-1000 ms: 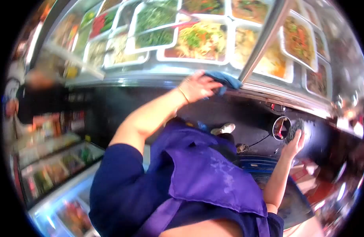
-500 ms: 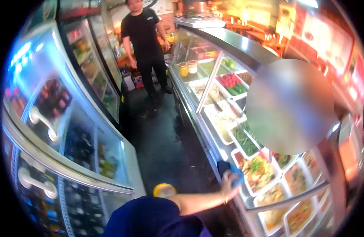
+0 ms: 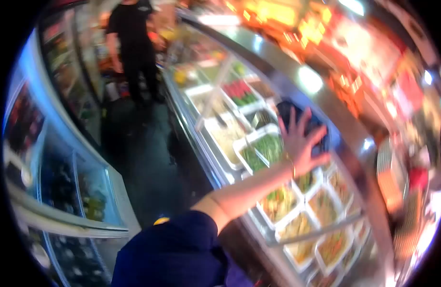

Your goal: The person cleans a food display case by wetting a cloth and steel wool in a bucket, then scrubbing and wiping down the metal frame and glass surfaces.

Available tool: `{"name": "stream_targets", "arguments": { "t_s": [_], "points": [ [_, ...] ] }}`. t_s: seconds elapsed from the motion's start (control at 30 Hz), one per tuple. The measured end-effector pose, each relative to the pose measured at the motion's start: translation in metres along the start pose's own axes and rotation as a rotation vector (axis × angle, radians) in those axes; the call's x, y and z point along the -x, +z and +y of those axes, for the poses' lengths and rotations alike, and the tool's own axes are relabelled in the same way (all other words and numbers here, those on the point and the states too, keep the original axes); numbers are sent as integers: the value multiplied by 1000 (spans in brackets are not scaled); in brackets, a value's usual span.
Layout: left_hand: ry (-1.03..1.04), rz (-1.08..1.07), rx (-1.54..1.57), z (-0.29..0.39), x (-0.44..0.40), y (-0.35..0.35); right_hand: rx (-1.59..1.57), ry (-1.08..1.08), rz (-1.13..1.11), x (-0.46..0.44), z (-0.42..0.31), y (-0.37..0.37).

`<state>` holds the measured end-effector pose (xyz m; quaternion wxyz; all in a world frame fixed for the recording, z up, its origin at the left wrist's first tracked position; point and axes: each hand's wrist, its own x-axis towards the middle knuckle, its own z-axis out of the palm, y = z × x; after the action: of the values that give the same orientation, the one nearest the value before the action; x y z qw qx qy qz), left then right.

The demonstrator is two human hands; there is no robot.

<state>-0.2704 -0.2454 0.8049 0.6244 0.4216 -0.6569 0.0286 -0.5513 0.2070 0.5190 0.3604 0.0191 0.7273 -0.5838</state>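
Note:
My left hand (image 3: 301, 146) reaches out over the glass food display case, back of the hand up, fingers spread wide. Under and around the fingers lies a dark blue piece (image 3: 321, 138) that looks like a cloth; blur hides its exact kind. The palm appears pressed flat on it against the sloping glass. Below the glass, near my wrist, sits a white tray of green vegetables (image 3: 266, 150) with tongs in it. A tray of mixed food (image 3: 278, 203) shows beneath my forearm. My right hand is out of view.
A person in black (image 3: 134, 48) stands at the far end of the dark aisle floor (image 3: 148, 148). A glass-door fridge (image 3: 62, 167) lines the left side. The metal counter top (image 3: 287, 62) runs along the case's upper right.
My left hand has moved up and forward from the case's lower edge onto the glass, going from closed around the blue piece to spread over it. The view has shifted right.

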Motion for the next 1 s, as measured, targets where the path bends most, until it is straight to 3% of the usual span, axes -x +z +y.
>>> {"name": "stream_targets", "arguments": {
  "t_s": [0.07,0.13,0.23,0.3,0.4,0.43,0.5,0.63,0.67,0.7,0.83,0.9,0.93,0.97,1.0],
  "points": [
    [68,-18,95,20,29,13,-4,46,133,30,18,-65],
    [327,-98,150,28,65,18,-12,77,206,47,26,-101],
    [601,-244,89,-12,65,1,2,109,294,62,33,-149],
    [450,-244,-35,-67,14,-19,-2,118,341,69,35,-170],
    [-122,181,6,-211,-43,-40,-2,158,382,80,42,-187],
    [-489,132,346,-257,-60,-51,-7,170,380,79,41,-188],
    [-646,375,197,-272,-55,-60,-16,193,374,79,41,-188],
    [-349,250,-55,-217,14,-41,-81,208,335,68,33,-177],
    [-108,212,-102,-185,31,-40,-93,215,318,63,30,-172],
    [3,124,28,-145,46,-44,-106,211,296,57,25,-168],
    [635,-378,88,-45,108,-33,-271,202,127,27,4,-153],
    [564,-551,343,-20,94,-34,-385,186,-46,2,-13,-133],
    [529,-439,396,-10,72,-31,-420,188,-110,-12,-21,-121],
    [564,-292,465,10,19,-43,-338,-11,-129,0,-38,-78],
    [539,-198,599,23,-22,-34,-264,-38,-133,10,-58,-46]
  ]
}}
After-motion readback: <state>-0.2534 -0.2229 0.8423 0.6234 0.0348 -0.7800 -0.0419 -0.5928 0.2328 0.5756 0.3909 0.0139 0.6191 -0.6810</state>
